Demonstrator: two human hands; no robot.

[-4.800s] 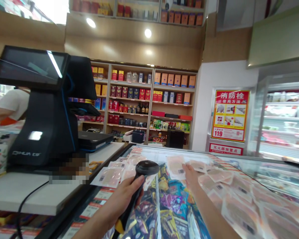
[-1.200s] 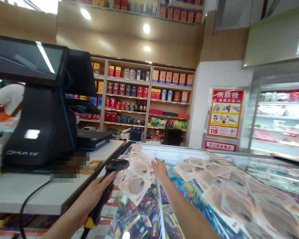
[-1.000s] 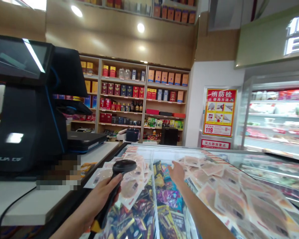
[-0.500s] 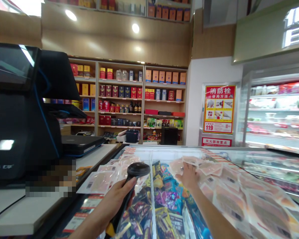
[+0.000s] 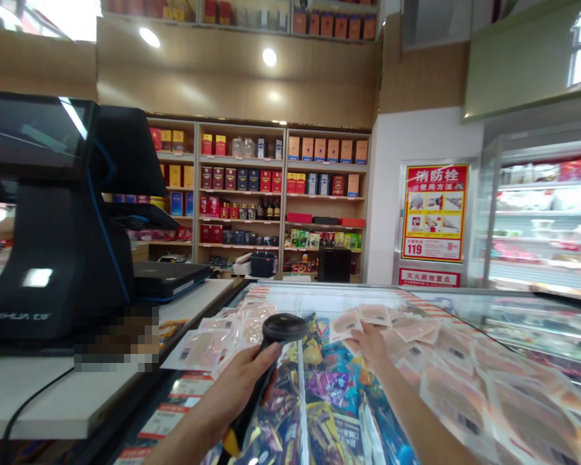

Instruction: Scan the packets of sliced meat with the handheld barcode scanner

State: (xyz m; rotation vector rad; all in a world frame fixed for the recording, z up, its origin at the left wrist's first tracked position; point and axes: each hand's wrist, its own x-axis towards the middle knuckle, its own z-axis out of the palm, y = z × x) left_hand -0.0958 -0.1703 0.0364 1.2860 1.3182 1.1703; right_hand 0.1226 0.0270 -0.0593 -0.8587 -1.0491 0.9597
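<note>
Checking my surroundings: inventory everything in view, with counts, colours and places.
Scanner: one, black and yellow, in the left hand
Packets: many, clear and pale, atop the glass case, both sides
Bagged goods: many, multicoloured, inside the case
Till: one, black, left counter
Flat device: one, black, beside the till
Shelved boxes: many, mixed colours, back
Signs: two, mainly red, right
Chiller: one, whitish, far right
Left hand: one, bare, lower centre
Right hand: one, bare, at a packet
</note>
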